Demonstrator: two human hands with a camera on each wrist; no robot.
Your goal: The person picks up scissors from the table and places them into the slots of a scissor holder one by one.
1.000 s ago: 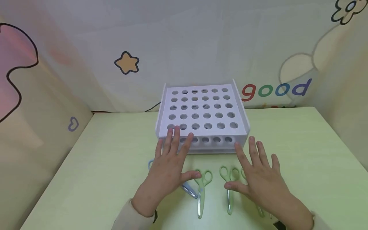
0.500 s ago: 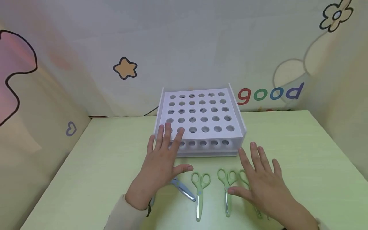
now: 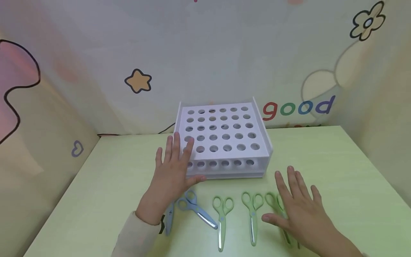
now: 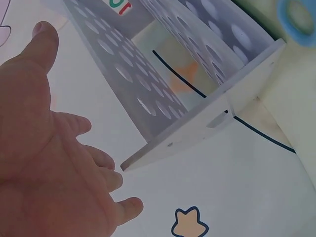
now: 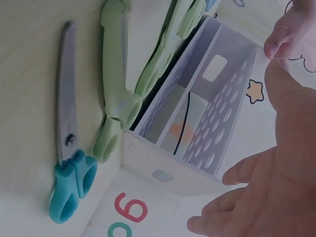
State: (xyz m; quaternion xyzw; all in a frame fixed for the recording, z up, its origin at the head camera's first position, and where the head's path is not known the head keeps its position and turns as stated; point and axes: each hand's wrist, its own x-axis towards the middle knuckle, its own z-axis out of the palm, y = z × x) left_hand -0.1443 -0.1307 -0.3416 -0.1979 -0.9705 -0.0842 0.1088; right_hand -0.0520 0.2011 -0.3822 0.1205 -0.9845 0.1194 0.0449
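Observation:
Both hands are raised with fingers spread and nothing in them. My left hand (image 3: pixel 167 178) overlaps the front left corner of a white rack with rows of round holes (image 3: pixel 236 156) in the head view. Below its palm lie two pairs of blue scissors (image 3: pixel 203 216), one partly hidden by the wrist. Two pairs of green scissors (image 3: pixel 222 225) lie in front of the rack. My right hand (image 3: pixel 303 210) hovers over a third green pair (image 3: pixel 272 200), covering part of it. In the right wrist view, teal-handled scissors (image 5: pixel 65 192) with metal blades lie beside the green ones.
The rack stands at the back of a pale green table (image 3: pixel 106 185), near a printed curtain wall (image 3: pixel 205 53). A dark cord (image 3: pixel 167 127) runs along the wall's foot behind it. Side curtains (image 3: pixel 382 125) flank the table.
My left hand has moved left, off the front of the rack, uncovering blue scissors. The right hand has shifted slightly right and down. The head view has tilted up a little.

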